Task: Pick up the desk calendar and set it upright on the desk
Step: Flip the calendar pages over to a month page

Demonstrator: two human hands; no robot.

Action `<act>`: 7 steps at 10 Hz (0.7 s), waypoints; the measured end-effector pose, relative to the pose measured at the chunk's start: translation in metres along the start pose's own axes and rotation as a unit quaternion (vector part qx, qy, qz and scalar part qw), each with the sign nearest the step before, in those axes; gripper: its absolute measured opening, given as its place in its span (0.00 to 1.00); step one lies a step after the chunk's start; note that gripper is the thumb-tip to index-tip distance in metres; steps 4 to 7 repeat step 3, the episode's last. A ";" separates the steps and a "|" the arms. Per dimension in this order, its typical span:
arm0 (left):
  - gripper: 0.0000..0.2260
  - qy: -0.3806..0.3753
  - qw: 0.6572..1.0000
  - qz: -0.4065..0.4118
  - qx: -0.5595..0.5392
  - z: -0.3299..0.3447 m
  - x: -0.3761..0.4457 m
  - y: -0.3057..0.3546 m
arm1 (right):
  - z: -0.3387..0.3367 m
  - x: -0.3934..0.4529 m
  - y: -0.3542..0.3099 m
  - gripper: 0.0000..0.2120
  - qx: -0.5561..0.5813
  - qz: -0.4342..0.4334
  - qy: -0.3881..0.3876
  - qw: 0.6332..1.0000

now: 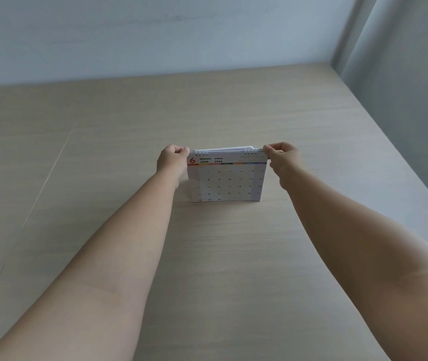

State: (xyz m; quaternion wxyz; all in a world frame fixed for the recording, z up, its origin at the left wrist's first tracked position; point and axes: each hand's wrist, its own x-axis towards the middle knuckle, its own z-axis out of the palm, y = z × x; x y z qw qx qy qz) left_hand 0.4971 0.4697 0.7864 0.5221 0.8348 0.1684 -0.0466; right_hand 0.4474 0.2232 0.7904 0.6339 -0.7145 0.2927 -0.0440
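Basically upright: calendar (227, 178) stood on desk (103, 152), June page facing the person; left hand (171, 158) and right hand (280, 158) pinched its top corners, probably steadying it before release.

On the page of the desk calendar (227, 175), a large red "6" is printed at the top left, and beside it "JUNE 2026" is set under a line of Thai script too small to be read with certainty. Below a coloured strip whose lettering cannot be made out, day numbers are laid out in a grid, of which 1, 2, 9, 10, 22, 29 and 30 are legible.
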 end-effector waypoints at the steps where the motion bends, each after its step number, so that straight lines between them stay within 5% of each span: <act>1: 0.11 -0.027 1.000 -0.001 0.007 -0.001 -0.001 -0.001 | -0.002 -0.002 -0.004 0.07 -0.029 -0.011 0.010 0.999; 3: 0.17 -0.035 0.999 -0.002 0.039 -0.005 -0.017 -0.009 | -0.011 -0.008 0.002 0.19 -0.014 0.008 -0.005 1.000; 7: 0.17 -0.035 0.999 -0.002 0.039 -0.005 -0.017 -0.009 | -0.011 -0.008 0.002 0.19 -0.014 0.008 -0.005 1.000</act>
